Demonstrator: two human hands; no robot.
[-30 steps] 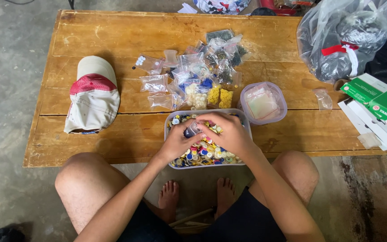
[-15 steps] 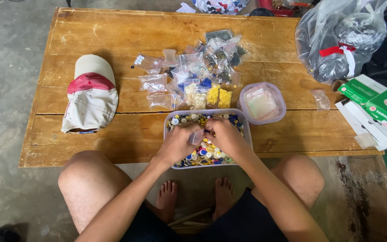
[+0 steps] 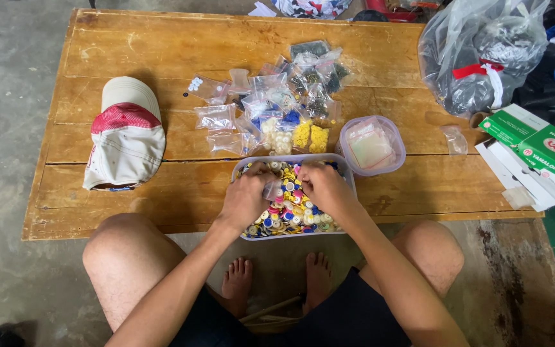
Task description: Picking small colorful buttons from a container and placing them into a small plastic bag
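A clear rectangular tub (image 3: 348, 172) full of mixed coloured buttons (image 3: 290, 212) sits at the near edge of a low wooden table (image 3: 162, 51). Both hands are down inside it. My left hand (image 3: 246, 198) is closed over the buttons and pinches a small clear plastic bag (image 3: 271, 190). My right hand (image 3: 321, 186) is closed beside it, fingers meeting the left at the bag. What the fingertips hold besides the bag is hidden.
Several small clear bags of sorted buttons (image 3: 277, 109) lie behind the tub. A round lidded container (image 3: 372, 145) stands right of it. A red and beige cap (image 3: 125, 132) lies at left. A big plastic bag (image 3: 483, 51) and green boxes (image 3: 537, 148) are at right.
Both hands have dropped lower into the tub and drawn together over the small bag. The view has tilted slightly.
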